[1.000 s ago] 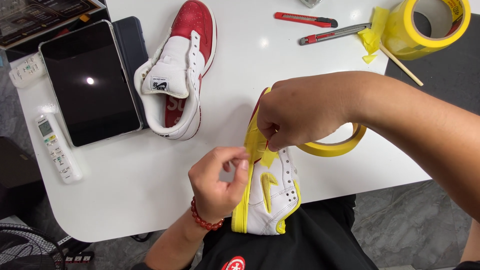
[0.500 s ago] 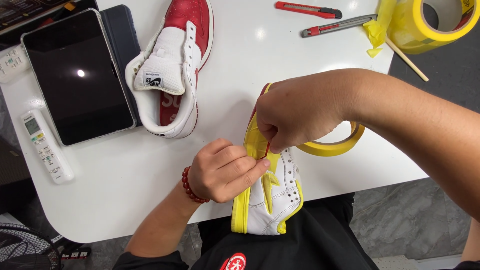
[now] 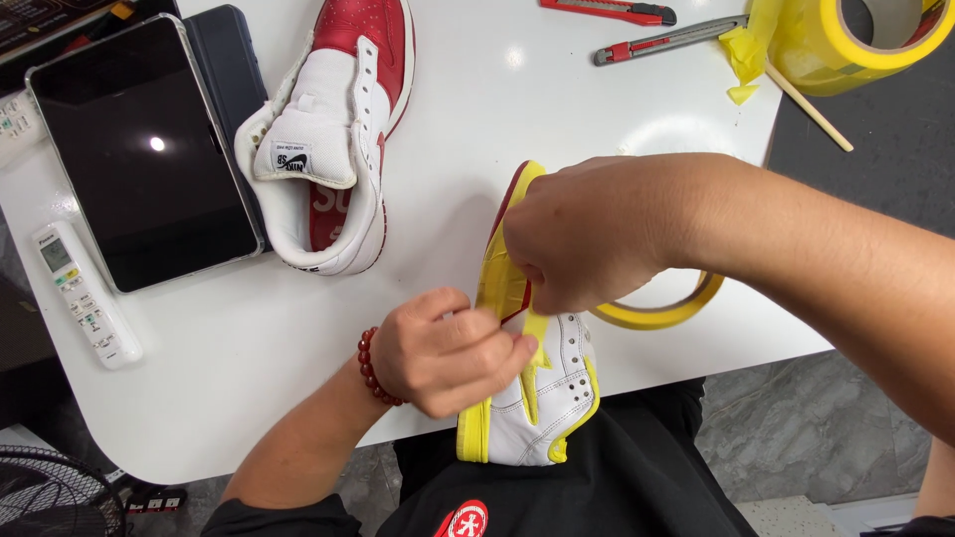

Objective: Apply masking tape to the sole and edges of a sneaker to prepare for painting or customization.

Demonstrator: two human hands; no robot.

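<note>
- We see the right hand (image 3: 587,234) curled over the top of a white sneaker with yellow tape (image 3: 532,383), its grip closed and its thumb and fingertips pinching a strip of the yellow tape against the shoe's upper.
- The left hand (image 3: 448,353) comes in from below, fingers folded shut, its fingertips pressing on the same taped side just beside the right hand; the two hands almost touch.
- A red bead bracelet (image 3: 373,363) sits on the left wrist, and the right forearm crosses the picture from the right edge.
- The sneaker lies at the near edge of the white table (image 3: 249,398), its lower end hanging out over the rim above the person's dark clothing.
- A ring of yellow tape (image 3: 662,313) lies on the table under the right wrist, touching or just beside the shoe; we cannot tell which.
- Well apart, up the table, a red and white sneaker (image 3: 333,139) rests with its opening facing up; we make out only its red lining inside.
- To its left lie a dark tablet (image 3: 139,149) and a white remote control (image 3: 85,293), the remote close to the table's left edge.
- At the far edge we find two red utility knives (image 3: 637,12) (image 3: 667,40), a large yellow tape roll (image 3: 846,40) and a thin wooden stick (image 3: 808,107).
- Bare table lies open between the two shoes and left of the left forearm.
</note>
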